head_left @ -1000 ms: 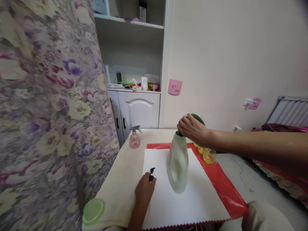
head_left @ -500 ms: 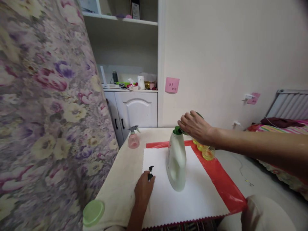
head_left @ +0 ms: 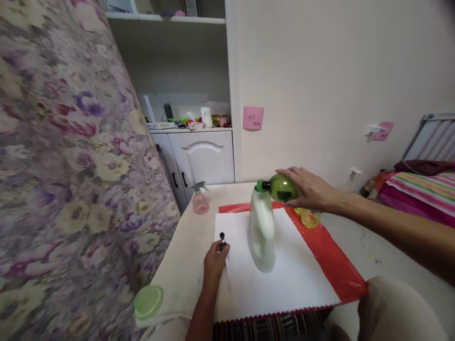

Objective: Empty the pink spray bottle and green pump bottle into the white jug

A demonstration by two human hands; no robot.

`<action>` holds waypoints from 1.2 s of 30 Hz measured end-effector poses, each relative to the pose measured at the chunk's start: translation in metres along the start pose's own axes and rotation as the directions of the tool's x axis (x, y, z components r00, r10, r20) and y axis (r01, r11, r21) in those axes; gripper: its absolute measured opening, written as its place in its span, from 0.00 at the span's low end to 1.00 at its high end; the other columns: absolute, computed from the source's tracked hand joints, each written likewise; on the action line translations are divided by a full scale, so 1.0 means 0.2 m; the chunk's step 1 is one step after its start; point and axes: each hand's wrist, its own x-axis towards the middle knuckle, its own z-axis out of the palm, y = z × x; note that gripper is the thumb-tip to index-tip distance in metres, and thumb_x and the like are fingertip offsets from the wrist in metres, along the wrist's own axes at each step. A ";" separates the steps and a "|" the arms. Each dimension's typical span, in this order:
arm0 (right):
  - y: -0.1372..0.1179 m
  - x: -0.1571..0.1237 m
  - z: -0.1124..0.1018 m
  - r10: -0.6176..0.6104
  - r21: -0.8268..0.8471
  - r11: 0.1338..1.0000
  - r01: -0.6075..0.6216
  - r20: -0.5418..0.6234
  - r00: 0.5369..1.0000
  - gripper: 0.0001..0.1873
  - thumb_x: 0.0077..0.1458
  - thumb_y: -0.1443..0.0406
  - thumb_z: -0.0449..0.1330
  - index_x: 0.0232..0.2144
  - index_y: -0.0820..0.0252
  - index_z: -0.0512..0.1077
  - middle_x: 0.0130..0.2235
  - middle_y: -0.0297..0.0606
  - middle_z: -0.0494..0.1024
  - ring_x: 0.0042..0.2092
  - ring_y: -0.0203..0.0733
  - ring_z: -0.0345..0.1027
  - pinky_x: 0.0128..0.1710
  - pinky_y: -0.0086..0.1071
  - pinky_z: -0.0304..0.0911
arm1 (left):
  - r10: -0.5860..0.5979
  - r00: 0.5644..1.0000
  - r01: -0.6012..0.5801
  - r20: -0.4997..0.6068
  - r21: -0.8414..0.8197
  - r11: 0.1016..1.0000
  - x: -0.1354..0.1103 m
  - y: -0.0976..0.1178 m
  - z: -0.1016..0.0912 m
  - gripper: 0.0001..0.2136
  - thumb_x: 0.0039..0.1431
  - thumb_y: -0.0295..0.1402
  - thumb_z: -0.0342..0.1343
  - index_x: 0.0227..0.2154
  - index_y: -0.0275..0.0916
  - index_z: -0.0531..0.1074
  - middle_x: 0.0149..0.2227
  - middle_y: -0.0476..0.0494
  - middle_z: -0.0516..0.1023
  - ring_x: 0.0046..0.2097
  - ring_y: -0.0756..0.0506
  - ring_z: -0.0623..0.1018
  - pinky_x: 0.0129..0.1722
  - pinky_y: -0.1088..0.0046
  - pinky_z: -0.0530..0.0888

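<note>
The right grip (head_left: 312,188) is holding the green bottle (head_left: 280,187) around its body, fingers wrapping the base end. The bottle is lying almost level in the air, its long axis running sideways and its dark neck pointing left, into or just over the green spout (head_left: 260,185) of the jug (head_left: 262,232); whether they are touching, I cannot tell. The jug is standing upright on the white sheet (head_left: 295,279) covering part of the desk (head_left: 185,251), its hollow handle facing the near right side. The left grip (head_left: 214,261) is pinching the pump (head_left: 222,245) narrowly between thumb and fingers, black head pointing away from the person, thin tube trailing back toward the near edge.

The bottle is showing a dark label patch, with no readable words. On the wall, a pink note (head_left: 253,118) is carrying two handwritten lines, seemingly numbers, too unclear to read surely.
</note>
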 end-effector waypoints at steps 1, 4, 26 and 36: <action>0.03 -0.06 0.03 0.064 0.312 0.948 -0.066 0.016 0.998 0.46 0.40 0.63 0.67 0.61 0.55 0.55 0.57 0.48 0.64 0.57 0.62 0.58 0.56 0.54 0.53 | -0.018 1.000 0.018 0.001 -0.079 0.997 0.00 0.00 0.00 0.21 0.46 0.46 0.58 0.39 0.35 0.72 0.36 0.43 0.78 0.30 0.47 0.76 0.26 0.74 0.69; 0.08 -0.31 0.21 0.035 0.545 0.833 -0.097 0.123 0.992 0.42 0.47 0.60 0.64 0.62 0.54 0.51 0.59 0.47 0.65 0.56 0.54 0.65 0.54 0.46 0.62 | -0.059 0.998 0.054 -0.006 -0.299 0.953 -0.02 0.03 0.00 0.26 0.43 0.49 0.60 0.41 0.34 0.72 0.36 0.43 0.78 0.28 0.50 0.75 0.25 0.76 0.68; 0.00 -0.89 0.90 -0.019 0.843 0.433 -0.320 0.364 0.931 0.53 0.28 0.69 0.72 0.59 0.51 0.58 0.57 0.40 0.67 0.58 0.55 0.60 0.59 0.44 0.55 | -0.010 0.904 -0.256 -0.428 -0.561 0.787 -0.63 0.52 0.27 0.18 0.48 0.36 0.63 0.43 0.44 0.68 0.42 0.48 0.76 0.35 0.51 0.75 0.39 0.74 0.72; 0.04 -0.92 0.89 0.039 0.863 0.418 -0.283 0.294 0.955 0.53 0.30 0.64 0.72 0.60 0.55 0.57 0.59 0.44 0.65 0.60 0.56 0.58 0.61 0.45 0.53 | -0.048 0.976 -0.090 -0.212 -0.595 0.799 -0.78 0.46 0.46 0.20 0.46 0.35 0.66 0.45 0.42 0.72 0.43 0.46 0.78 0.42 0.46 0.78 0.43 0.72 0.73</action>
